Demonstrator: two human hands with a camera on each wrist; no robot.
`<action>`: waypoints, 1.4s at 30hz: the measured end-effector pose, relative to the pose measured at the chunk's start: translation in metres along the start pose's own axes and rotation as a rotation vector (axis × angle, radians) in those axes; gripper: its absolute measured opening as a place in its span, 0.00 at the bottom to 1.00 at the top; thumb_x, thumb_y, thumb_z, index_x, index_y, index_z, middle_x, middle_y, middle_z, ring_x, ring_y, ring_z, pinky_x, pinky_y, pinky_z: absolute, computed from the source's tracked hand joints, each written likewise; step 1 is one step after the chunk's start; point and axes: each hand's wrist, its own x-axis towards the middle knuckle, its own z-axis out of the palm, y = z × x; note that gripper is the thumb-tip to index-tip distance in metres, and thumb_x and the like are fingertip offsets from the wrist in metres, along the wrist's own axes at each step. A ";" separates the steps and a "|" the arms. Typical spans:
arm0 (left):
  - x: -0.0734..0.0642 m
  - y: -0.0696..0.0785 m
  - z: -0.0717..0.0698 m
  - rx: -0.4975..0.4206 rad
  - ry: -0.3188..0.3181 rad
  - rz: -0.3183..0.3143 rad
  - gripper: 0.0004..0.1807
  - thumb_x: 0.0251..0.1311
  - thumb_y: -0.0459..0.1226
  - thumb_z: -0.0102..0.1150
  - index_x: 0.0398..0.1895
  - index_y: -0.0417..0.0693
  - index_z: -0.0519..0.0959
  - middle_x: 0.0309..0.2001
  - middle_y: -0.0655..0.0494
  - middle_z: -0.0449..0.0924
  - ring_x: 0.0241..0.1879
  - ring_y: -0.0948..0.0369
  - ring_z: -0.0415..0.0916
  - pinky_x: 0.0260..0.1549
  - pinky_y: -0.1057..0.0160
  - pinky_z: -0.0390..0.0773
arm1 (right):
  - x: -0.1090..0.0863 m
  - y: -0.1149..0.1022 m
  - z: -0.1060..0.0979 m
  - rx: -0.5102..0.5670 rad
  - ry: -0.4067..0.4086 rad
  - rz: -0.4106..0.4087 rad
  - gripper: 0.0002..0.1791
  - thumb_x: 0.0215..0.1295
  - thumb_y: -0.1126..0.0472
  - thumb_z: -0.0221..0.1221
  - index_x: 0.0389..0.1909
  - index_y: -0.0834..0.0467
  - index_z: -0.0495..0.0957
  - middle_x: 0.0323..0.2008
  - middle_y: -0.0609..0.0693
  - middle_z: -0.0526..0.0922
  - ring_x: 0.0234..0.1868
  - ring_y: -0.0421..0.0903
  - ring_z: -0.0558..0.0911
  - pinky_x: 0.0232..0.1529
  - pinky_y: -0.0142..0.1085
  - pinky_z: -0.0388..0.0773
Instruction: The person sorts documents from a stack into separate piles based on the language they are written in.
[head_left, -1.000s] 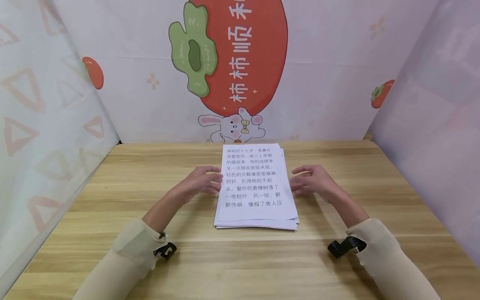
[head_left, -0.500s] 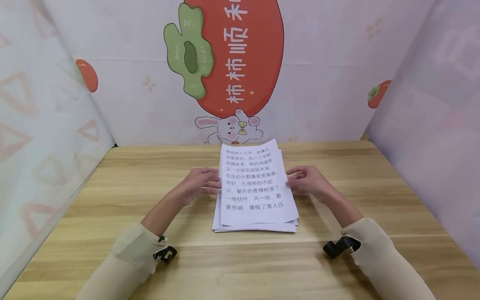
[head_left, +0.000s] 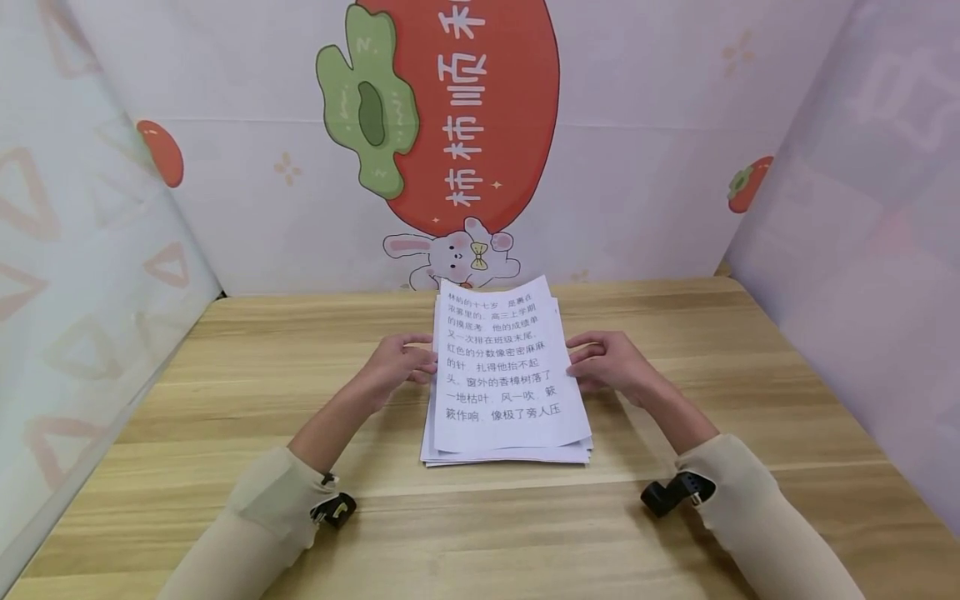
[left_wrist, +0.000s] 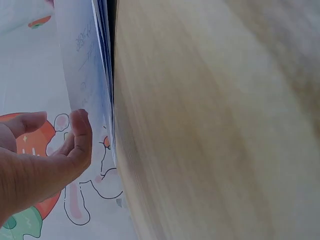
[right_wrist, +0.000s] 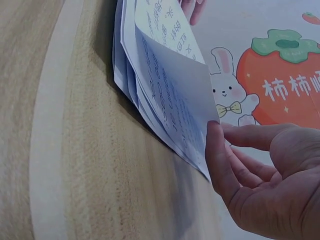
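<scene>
A stack of printed paper lies on the table, its top sheet raised off the pages below and bowed. My right hand pinches the right edge of that sheet between thumb and fingers; the right wrist view shows the sheet bent up from the stack there. At the left edge is my left hand, fingers bent. In the left wrist view its fingertip meets the sheet's edge while the thumb stands apart, so no grip shows. Handwriting-like marks show on the sheet's underside.
The wooden table carries the stack near its back edge. Behind rises a printed backdrop with a persimmon and rabbit, and pale cloths hang at both sides. A black strapped camera sits on each wrist.
The top sheet has risen off the stack, its far corners lifting. My right hand has come in to the sheet's edge and pinches it. The left hand stays beside it; the view has shifted slightly.
</scene>
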 end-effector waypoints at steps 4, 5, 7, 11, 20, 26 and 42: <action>0.000 0.002 0.001 -0.034 -0.007 0.008 0.28 0.72 0.26 0.54 0.73 0.28 0.64 0.57 0.29 0.79 0.40 0.56 0.85 0.41 0.62 0.88 | 0.000 -0.001 0.000 -0.005 0.001 0.006 0.29 0.66 0.75 0.63 0.67 0.71 0.69 0.47 0.62 0.83 0.38 0.45 0.86 0.40 0.39 0.89; 0.000 0.003 0.001 -0.042 -0.008 0.003 0.28 0.72 0.26 0.54 0.73 0.28 0.64 0.57 0.29 0.79 0.39 0.56 0.85 0.41 0.61 0.89 | 0.001 -0.001 0.000 -0.006 0.000 0.008 0.29 0.65 0.75 0.63 0.67 0.71 0.69 0.47 0.62 0.83 0.37 0.45 0.85 0.40 0.39 0.89; 0.000 0.004 0.002 -0.050 -0.013 -0.009 0.29 0.71 0.24 0.55 0.73 0.28 0.64 0.54 0.30 0.79 0.37 0.56 0.86 0.40 0.60 0.89 | 0.001 -0.002 0.000 -0.008 -0.005 0.012 0.30 0.65 0.75 0.63 0.68 0.71 0.69 0.47 0.62 0.83 0.37 0.45 0.85 0.40 0.39 0.89; 0.004 0.007 0.004 -0.024 -0.015 -0.047 0.30 0.69 0.23 0.57 0.73 0.30 0.65 0.49 0.36 0.80 0.33 0.56 0.84 0.36 0.60 0.89 | 0.002 -0.003 0.000 -0.022 -0.021 0.031 0.32 0.66 0.75 0.62 0.71 0.69 0.67 0.49 0.62 0.82 0.38 0.45 0.85 0.39 0.39 0.89; 0.012 0.012 0.011 0.048 -0.050 -0.080 0.30 0.68 0.24 0.59 0.73 0.31 0.65 0.44 0.38 0.82 0.25 0.57 0.82 0.25 0.64 0.87 | 0.009 -0.005 0.001 -0.044 0.001 0.067 0.29 0.72 0.68 0.60 0.72 0.65 0.67 0.53 0.65 0.81 0.41 0.48 0.85 0.38 0.41 0.89; 0.016 0.017 0.014 0.048 -0.038 -0.069 0.26 0.69 0.24 0.56 0.70 0.32 0.67 0.45 0.38 0.81 0.27 0.57 0.81 0.24 0.64 0.87 | 0.013 -0.009 0.004 -0.090 0.037 0.055 0.26 0.73 0.67 0.60 0.69 0.65 0.69 0.53 0.64 0.81 0.41 0.50 0.84 0.38 0.39 0.88; 0.020 0.017 0.010 0.063 -0.020 0.006 0.28 0.67 0.20 0.56 0.70 0.31 0.67 0.51 0.37 0.79 0.35 0.55 0.82 0.29 0.63 0.87 | 0.017 -0.012 0.003 -0.091 0.016 -0.001 0.35 0.68 0.72 0.62 0.75 0.64 0.65 0.60 0.66 0.77 0.44 0.50 0.84 0.40 0.40 0.88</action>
